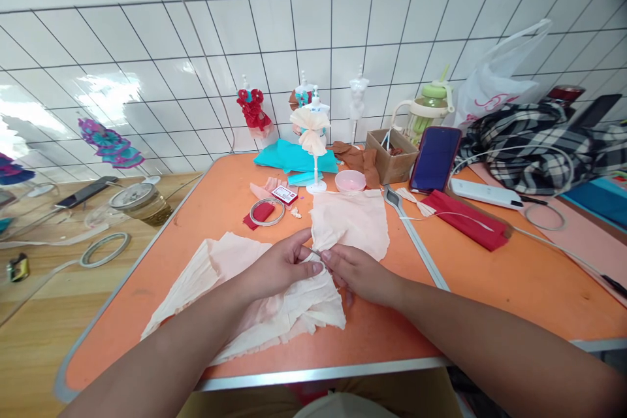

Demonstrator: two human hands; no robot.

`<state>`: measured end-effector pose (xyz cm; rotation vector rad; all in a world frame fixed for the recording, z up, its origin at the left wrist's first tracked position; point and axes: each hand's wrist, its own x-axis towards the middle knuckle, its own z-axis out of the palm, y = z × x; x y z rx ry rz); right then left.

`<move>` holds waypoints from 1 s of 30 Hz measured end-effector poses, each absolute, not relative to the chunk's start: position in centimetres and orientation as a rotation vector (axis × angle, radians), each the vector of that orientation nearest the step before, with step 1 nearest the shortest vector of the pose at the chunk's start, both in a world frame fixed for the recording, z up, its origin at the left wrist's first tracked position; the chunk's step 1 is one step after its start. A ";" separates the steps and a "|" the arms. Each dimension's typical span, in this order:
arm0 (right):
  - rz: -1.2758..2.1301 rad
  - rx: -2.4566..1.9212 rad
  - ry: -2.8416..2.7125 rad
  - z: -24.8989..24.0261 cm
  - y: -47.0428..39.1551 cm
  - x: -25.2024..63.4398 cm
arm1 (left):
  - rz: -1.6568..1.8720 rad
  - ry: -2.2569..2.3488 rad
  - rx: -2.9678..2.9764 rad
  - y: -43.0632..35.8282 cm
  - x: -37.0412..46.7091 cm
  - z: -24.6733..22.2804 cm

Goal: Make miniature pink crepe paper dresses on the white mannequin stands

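Note:
Both hands meet over the orange table and pinch a gathered piece of cream crepe paper. My left hand has thumb and fingers closed on its bunched part. From the other side, the thumb and forefinger of my right hand press on the same spot. Something thin and dark shows between the fingertips; it is too small to name. Wide cream sheets spread beneath and to the left of my left hand. Just beyond the hands lies a flat, pale peach sheet.
Behind stand a small white mannequin in a cream paper dress, a pink bowl, a cardboard box and a phone. A tape roll lies ahead, red crepe paper to the right. A lidded cup stands left.

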<state>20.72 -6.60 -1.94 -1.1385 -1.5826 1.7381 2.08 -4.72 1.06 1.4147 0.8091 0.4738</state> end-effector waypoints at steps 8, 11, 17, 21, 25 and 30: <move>1.189 -1.055 -1.970 -0.4 -6.6 21.7 | 0.874 1.449 1.618 -0.9 -1.7 5.1; 0.840 -1.244 -2.161 -0.4 -6.6 21.6 | 0.792 1.656 1.675 0.2 -3.8 7.0; 0.515 -1.602 -2.553 -0.9 -5.6 21.8 | 0.386 1.508 1.877 -1.6 -7.7 6.1; 0.480 -1.643 -2.628 -0.2 -5.3 22.6 | -0.087 1.576 2.254 -5.2 -9.3 3.0; 0.765 -1.433 -2.722 0.9 -5.1 24.0 | 0.122 1.552 2.261 -6.9 -10.1 2.1; 1.181 -1.172 -2.581 2.2 -4.8 24.8 | 0.952 1.570 1.849 -5.4 -10.5 6.4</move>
